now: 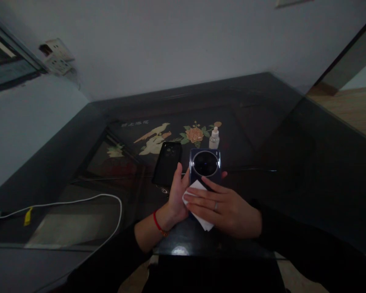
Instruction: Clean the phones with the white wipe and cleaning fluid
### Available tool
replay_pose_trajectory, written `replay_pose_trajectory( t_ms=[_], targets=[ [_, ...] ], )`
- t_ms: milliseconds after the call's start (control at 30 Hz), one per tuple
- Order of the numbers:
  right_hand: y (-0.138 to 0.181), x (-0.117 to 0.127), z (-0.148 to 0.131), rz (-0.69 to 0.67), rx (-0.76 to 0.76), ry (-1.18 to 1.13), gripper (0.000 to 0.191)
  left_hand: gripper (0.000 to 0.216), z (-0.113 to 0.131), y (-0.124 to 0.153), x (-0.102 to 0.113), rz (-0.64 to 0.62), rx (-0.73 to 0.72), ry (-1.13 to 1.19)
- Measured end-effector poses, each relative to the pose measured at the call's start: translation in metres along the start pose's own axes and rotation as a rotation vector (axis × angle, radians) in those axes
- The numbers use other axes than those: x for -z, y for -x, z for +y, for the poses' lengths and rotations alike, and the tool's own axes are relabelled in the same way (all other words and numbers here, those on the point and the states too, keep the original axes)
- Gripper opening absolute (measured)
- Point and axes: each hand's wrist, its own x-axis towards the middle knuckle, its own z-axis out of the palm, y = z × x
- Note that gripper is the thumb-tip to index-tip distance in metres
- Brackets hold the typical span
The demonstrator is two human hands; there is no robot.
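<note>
A dark blue smartphone [196,176] with a big round camera ring lies back side up in my left hand [177,199], whose fingers reach under it and show at its right edge. Across the phone's lower back, my right hand [224,207] presses a folded white tissue [198,185] flat under its fingers. The lower part of the phone is hidden by the tissue and hand. Left of the phone, a black phone case [166,167] rests on the table. Just beyond the phone stands a small clear bottle [214,139] with a white dropper top.
The dark glossy table [262,122] carries a bird and flower picture [194,134]. A white cable [79,200] with a yellow tag [27,217] runs along the left side. White wall [171,49] meets the table's far edge, with sockets [58,55] at upper left.
</note>
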Motion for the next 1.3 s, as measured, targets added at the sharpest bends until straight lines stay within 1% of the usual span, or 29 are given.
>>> replay_pose_trajectory(
  t_ms=[100,167,233,333,400,467,533,633,700,767,833,933,1000,1033,1100,1233,1300],
  targets=[
    [0.001,-0.002,-0.007,-0.044,0.147,-0.130,0.030,0.078,0.004,0.000,-0.002,-0.041,-0.048,0.007],
    [0.002,0.002,-0.009,-0.011,0.200,-0.186,0.030,0.079,0.007,0.000,-0.003,-0.041,-0.052,0.008],
    [0.003,0.008,-0.007,0.063,0.145,-0.171,0.030,0.079,0.008,0.000,-0.004,-0.026,-0.041,0.005],
    [0.004,0.015,0.001,0.152,-0.048,-0.049,0.031,0.078,0.006,0.001,-0.004,0.045,-0.007,0.006],
    [0.003,0.014,0.006,0.149,-0.116,0.031,0.031,0.078,0.004,0.001,-0.004,0.073,0.028,0.019],
    [0.002,0.010,0.008,0.101,-0.122,0.063,0.029,0.079,0.003,0.001,-0.002,0.065,0.048,0.037],
    [0.000,0.006,0.007,0.033,-0.087,0.038,0.029,0.078,0.004,0.000,0.000,0.017,0.033,0.049],
    [0.000,0.002,0.001,-0.050,0.033,-0.058,0.028,0.075,0.009,-0.002,0.004,-0.078,-0.040,0.052],
    [0.000,0.002,-0.005,-0.037,0.123,-0.132,0.026,0.076,0.015,-0.002,0.005,-0.112,-0.057,0.029],
    [0.001,0.007,-0.007,0.010,0.177,-0.183,0.024,0.078,0.021,-0.001,0.004,-0.108,-0.059,0.004],
    [0.003,0.013,-0.004,0.075,0.132,-0.188,0.025,0.079,0.025,0.000,0.002,-0.066,-0.099,0.002],
    [0.008,0.023,0.012,0.179,-0.089,-0.126,0.029,0.076,0.026,0.000,-0.001,0.046,-0.133,0.025],
    [0.012,0.025,0.025,0.165,-0.221,-0.062,0.032,0.073,0.025,-0.001,-0.002,0.100,-0.121,0.042],
    [0.013,0.026,0.030,0.139,-0.233,-0.049,0.034,0.071,0.025,-0.002,-0.003,0.106,-0.119,0.048],
    [0.014,0.024,0.034,0.079,-0.188,-0.050,0.034,0.071,0.027,-0.002,-0.003,0.085,-0.126,0.052],
    [0.008,0.023,0.026,-0.024,0.022,-0.142,0.031,0.075,0.034,-0.002,-0.001,0.043,-0.157,0.039],
    [0.005,0.027,0.022,-0.019,0.074,-0.205,0.032,0.075,0.038,-0.002,0.001,0.031,-0.174,0.022]
  ],
)
